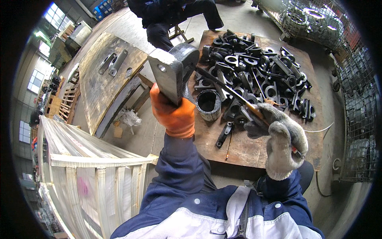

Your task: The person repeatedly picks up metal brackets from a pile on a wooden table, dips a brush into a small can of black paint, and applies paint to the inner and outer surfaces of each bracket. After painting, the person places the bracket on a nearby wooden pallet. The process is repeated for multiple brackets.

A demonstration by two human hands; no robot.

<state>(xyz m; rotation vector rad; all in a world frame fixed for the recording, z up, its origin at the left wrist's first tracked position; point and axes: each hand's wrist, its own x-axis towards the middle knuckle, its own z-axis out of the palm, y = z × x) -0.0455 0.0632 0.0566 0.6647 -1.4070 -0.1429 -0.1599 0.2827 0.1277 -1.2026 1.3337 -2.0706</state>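
Observation:
My left hand (174, 115), in an orange glove, is closed around the lower end of a thick metal bracket (165, 73). The bracket stands upright, with a hole in its pale flat face and a dark rounded side. In a grey-white knit glove, my right hand (284, 139) grips a long thin paintbrush (248, 106). Its dark end reaches up and left to the bracket's dark side; whether it touches, I cannot tell. Just below the bracket, a can (208, 106) with a dark inside stands on the wooden table (250, 147). A loose dark bracket (225, 134) lies nearer to me.
A big heap of black brackets (254, 67) covers the table's far part. Two metal parts (113, 63) lie on a wooden board (95, 83) at left. A slatted wooden crate (99, 159) stands near left, wire cages (358, 107) at right. Another person (175, 20) sits beyond the table.

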